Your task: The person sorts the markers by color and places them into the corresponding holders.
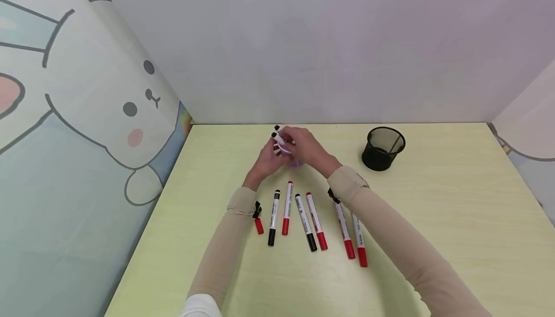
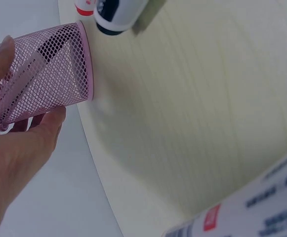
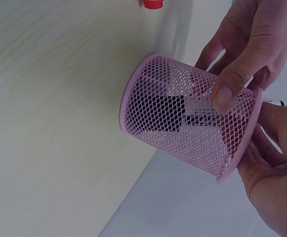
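A pink mesh pen cup (image 3: 183, 118) stands tilted between both hands near the table's back edge. My left hand (image 1: 266, 162) grips its side, the thumb (image 3: 227, 91) pressed on the mesh. At the rim, my right hand (image 1: 307, 146) has its fingers curled round a white marker (image 1: 279, 138) with a black end; the fingers partly hide it. Another black marker end (image 1: 276, 127) shows just behind. Through the mesh in the left wrist view, a marker with a dark cap (image 2: 49, 49) lies slanted inside the cup.
Several red and black markers, among them a black-capped one (image 1: 274, 218) and a red-capped one (image 1: 316, 220), lie on the table (image 1: 195, 201) below the hands. A black mesh pen cup (image 1: 378, 159) stands at the back right. A wall (image 1: 325, 66) rises behind the table.
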A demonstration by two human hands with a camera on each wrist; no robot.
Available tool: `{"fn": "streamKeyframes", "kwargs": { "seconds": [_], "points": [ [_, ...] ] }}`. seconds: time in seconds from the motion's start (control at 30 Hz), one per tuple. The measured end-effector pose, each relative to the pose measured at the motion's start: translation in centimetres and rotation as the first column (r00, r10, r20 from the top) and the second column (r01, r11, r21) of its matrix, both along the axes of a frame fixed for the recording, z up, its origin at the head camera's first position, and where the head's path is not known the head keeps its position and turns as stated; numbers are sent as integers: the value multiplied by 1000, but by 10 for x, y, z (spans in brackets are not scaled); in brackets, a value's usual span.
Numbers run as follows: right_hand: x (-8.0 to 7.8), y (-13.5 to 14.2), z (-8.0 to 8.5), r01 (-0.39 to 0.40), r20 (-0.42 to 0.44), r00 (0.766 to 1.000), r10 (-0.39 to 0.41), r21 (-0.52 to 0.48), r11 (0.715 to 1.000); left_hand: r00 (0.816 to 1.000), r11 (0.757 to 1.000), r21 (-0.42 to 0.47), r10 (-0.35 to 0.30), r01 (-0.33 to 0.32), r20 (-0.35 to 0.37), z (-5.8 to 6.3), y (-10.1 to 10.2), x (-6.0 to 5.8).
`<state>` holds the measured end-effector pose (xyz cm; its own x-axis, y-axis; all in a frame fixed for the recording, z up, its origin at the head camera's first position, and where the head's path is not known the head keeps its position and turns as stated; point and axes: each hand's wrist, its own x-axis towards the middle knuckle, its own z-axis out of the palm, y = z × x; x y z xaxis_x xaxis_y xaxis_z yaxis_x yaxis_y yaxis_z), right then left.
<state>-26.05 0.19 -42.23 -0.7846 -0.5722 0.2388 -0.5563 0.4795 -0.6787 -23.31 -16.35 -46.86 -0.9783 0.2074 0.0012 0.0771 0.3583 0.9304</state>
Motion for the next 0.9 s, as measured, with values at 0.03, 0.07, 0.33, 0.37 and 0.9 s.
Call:
{"fn": "streamKeyframes", "kwargs": {
  "seconds": [0.03, 0.07, 0.33, 0.37, 0.9],
  "points": [
    [0, 0, 0, 5, 3, 1000, -5, 6, 1000, 1000, 1000, 5, -1, 1, -2, 0, 0, 0],
    [0, 1, -1, 9, 8, 1000, -9, 12, 1000, 1000, 1000, 8, -4, 4, -5, 0, 0, 0],
    [2, 4, 0, 20, 18, 1000, -20, 20, 1000, 1000, 1000, 5, 0, 0, -15, -2, 0, -1],
    [2, 5, 1, 22, 14, 1000, -22, 21, 1000, 1000, 1000, 7, 0, 0, -16, -2, 0, -1],
    [20, 23, 3, 36, -51, 998, -39, -75, 997, 1000, 1000, -6, 16, -16, -2, -2, 2, 1]
  ]
}}
